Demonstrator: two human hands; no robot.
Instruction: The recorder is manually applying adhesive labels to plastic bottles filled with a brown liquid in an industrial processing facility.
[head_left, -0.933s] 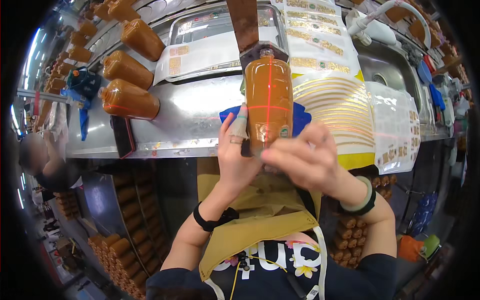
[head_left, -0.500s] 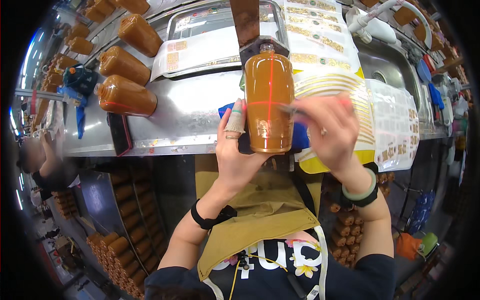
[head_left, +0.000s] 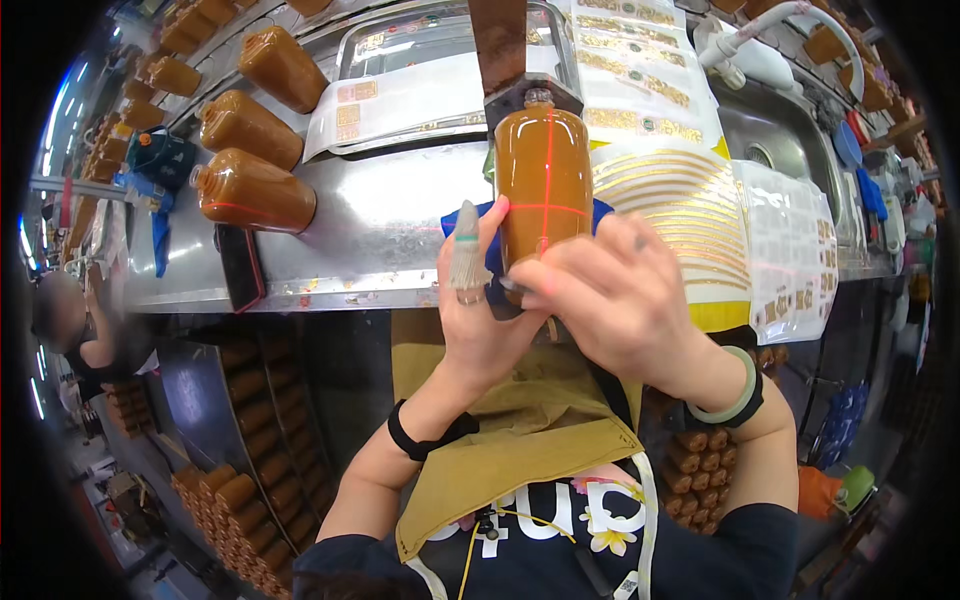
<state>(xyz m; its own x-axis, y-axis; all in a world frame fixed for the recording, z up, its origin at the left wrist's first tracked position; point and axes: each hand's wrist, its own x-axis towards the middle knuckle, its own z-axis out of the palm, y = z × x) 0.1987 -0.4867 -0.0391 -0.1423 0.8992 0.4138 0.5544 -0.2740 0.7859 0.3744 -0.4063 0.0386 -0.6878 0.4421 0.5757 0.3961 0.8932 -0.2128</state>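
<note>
A glossy brown bottle (head_left: 570,170) lies in front of me, neck pointing away, its neck end by a dark metal bracket (head_left: 500,50). A red light cross falls on it. My left hand (head_left: 482,325), with a pale cot over one finger, holds the bottle's lower left side; its thumb reaches under the near end. My right hand (head_left: 625,300) is closed in a pinch over the bottle's lower front and hides that part. What is between its fingertips, if anything, cannot be made out. Blue cloth (head_left: 468,222) shows on both sides of the bottle.
Three more brown bottles (head_left: 255,190) lie at left, near a dark phone (head_left: 238,265). White sheets with gold decals (head_left: 645,90), a yellow-edged sheet with curved gold strips (head_left: 685,225) and a clear decal sheet (head_left: 790,250) lie at right, beside a sink (head_left: 765,125). Another person (head_left: 80,320) is at far left.
My right hand has moved left and nearer, from beside the bottle to over its lower front. The thin dark item seen by its fingers is now hidden. My left hand has shifted slightly.
</note>
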